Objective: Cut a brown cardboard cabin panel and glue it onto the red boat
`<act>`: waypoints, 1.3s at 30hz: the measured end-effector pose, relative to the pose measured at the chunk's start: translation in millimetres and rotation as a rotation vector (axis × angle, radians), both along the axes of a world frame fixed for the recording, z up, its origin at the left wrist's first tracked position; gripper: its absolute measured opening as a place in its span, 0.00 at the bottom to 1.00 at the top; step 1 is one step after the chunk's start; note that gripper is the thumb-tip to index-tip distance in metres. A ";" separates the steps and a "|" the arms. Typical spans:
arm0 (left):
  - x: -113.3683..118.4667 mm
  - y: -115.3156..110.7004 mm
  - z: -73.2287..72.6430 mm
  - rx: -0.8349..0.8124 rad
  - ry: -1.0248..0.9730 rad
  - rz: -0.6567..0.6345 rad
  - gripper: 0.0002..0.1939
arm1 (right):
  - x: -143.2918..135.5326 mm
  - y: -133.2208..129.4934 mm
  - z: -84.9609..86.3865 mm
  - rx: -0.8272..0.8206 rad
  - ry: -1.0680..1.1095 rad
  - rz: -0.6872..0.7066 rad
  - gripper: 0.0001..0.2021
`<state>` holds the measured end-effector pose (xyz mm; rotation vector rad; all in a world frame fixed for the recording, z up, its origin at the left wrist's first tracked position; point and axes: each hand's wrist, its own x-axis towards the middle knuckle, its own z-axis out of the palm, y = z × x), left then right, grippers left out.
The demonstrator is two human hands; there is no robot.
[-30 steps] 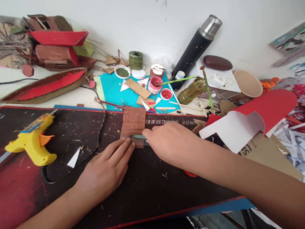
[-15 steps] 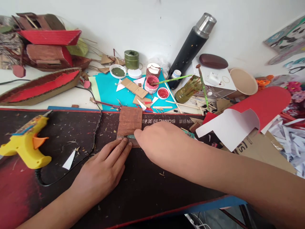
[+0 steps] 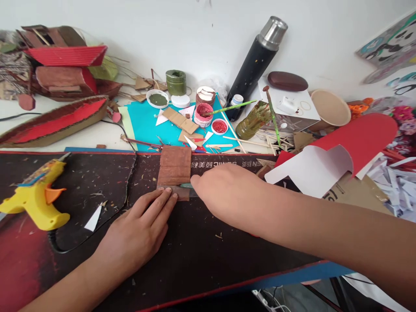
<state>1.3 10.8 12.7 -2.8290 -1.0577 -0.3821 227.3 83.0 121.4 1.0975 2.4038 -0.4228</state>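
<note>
A square of brown-painted cardboard [image 3: 175,164] lies on the dark work board, creased across its width. Over its near strip runs a clear ruler [image 3: 180,190], partly hidden by my fingers. My left hand [image 3: 139,229] presses down on the ruler with its fingers stretched out flat. To the right, my right hand [image 3: 224,193] is closed around a craft knife [image 3: 186,185]; only its greenish front end shows, by the cardboard's right edge. My own hand hides the rest of the knife.
A yellow glue gun [image 3: 37,190] lies at the left with its black cord [image 3: 125,199] trailing over the board. Behind are cardboard boats [image 3: 55,121], paint pots [image 3: 203,115] and a black flask [image 3: 255,65]. Curled red paper [image 3: 357,138] is at the right.
My right hand has moved slightly right with the knife, from over the cardboard to its right edge. My left hand still presses on the ruler. The view has shifted a little.
</note>
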 end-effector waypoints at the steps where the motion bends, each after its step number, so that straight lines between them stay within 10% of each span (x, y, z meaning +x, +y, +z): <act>1: 0.0 0.0 -0.2 -0.003 -0.005 0.001 0.21 | 1.6 -1.0 -1.2 0.010 0.008 0.005 0.07; 10: -1.0 -1.4 -4.9 -0.033 -0.041 0.028 0.22 | 15.9 -10.5 -3.8 0.080 0.072 -0.040 0.07; 18: -1.0 -3.3 -7.4 -0.024 -0.065 0.048 0.22 | 38.1 -41.4 -26.6 0.080 0.279 -0.378 0.10; 27: -3.5 0.7 -7.4 -0.072 -0.221 0.053 0.22 | 31.8 -45.8 -39.0 0.128 0.104 -0.351 0.07; 32: -17.2 29.7 16.8 -0.157 -0.391 0.118 0.21 | 32.2 -53.0 -38.3 0.114 0.149 -0.372 0.10; 39: -9.7 95.9 25.8 -0.049 0.098 -0.165 0.40 | 37.7 -75.0 -41.8 0.073 0.320 -0.363 0.10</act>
